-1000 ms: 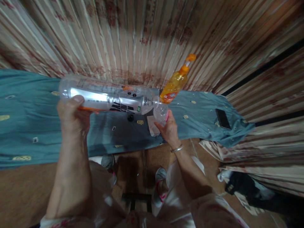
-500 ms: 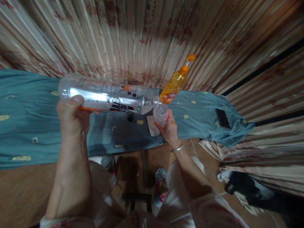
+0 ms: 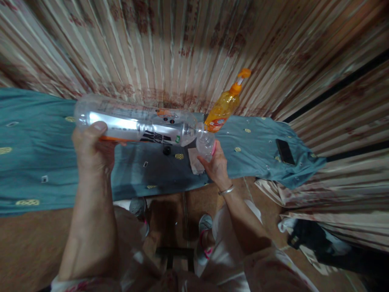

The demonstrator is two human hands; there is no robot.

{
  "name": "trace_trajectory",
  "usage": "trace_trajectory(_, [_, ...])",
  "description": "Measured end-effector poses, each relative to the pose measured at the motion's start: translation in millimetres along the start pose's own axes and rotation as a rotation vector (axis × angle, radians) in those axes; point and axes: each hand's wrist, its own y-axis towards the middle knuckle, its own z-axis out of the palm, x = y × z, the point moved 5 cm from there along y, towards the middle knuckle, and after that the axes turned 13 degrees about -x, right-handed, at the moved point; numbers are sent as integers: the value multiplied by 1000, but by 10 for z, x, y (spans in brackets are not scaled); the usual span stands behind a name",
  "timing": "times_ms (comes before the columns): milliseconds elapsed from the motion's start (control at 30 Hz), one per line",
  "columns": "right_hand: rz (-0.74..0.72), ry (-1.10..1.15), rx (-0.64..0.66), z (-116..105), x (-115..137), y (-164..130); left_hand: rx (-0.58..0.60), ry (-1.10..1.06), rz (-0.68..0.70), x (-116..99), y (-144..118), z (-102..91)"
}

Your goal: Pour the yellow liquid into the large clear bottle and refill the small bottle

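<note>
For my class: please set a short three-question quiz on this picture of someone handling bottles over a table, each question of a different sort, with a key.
1. True or false: the left hand holds the large clear bottle tipped on its side.
2. What does the right hand grip? A. the orange pump bottle B. the small clear bottle C. the black phone
3. Fill in: the mouth of the large clear bottle meets the top of the small clear ____.

Key: 1 true. 2 B. 3 bottle.
</note>
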Motion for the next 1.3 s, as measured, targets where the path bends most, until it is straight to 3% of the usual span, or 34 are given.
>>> trace_trajectory(1300, [3,-1,2,-7,16,16,2,-27,3,23,20,-36])
